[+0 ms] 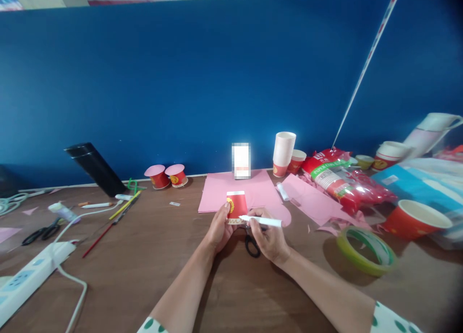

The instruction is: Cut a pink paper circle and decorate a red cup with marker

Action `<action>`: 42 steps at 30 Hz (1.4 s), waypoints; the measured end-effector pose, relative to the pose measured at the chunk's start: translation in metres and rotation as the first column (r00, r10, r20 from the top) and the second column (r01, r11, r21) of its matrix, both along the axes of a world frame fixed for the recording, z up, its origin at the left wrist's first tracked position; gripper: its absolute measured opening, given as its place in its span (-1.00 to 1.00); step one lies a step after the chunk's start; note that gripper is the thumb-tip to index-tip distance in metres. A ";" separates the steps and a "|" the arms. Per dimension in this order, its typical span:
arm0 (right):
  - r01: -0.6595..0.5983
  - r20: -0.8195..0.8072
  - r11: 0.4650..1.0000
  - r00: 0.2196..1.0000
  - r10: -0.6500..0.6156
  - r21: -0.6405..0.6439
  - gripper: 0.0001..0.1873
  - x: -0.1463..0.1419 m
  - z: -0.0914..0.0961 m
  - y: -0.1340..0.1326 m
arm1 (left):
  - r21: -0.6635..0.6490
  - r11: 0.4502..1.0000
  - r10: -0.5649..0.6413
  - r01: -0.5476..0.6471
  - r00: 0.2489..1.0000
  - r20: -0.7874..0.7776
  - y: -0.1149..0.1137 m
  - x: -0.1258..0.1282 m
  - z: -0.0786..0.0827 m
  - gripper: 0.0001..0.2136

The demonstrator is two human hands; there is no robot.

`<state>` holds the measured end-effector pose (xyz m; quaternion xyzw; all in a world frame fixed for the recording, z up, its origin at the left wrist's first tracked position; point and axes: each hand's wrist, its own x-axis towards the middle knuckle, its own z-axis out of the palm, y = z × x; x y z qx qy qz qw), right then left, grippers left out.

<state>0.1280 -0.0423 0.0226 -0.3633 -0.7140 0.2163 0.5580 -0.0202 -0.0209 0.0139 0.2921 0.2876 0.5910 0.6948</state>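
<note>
My left hand [219,228] is closed round a small red paper cup [236,206], held upside down above the brown table [152,275]. My right hand [269,239] grips a white pen-like stick [261,221] whose left end touches the cup's rim. Black scissors [252,245] lie on the table just under my right hand. Behind the cup lies a sheet of pink paper [217,190].
Two pink-topped red cups [167,175] stand at the back left, a stack of cups [284,153] and a red cup packet [340,178] at the back right. A green tape roll [365,250], a red cup [414,219], a power strip [29,275], pencils and other scissors [41,231] lie around.
</note>
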 end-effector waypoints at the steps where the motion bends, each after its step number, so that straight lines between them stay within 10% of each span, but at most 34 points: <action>1: -0.001 -0.003 1.000 1.000 0.001 -0.002 -0.86 0.000 0.000 0.000 | -0.001 1.000 0.002 -0.002 1.000 0.002 0.000 0.000 0.000 -0.70; 42: -0.024 -0.001 0.999 1.000 0.024 -0.034 -0.86 0.000 -0.003 0.000 | 0.026 1.000 0.011 -0.011 1.000 -0.001 0.001 0.000 -0.004 -0.72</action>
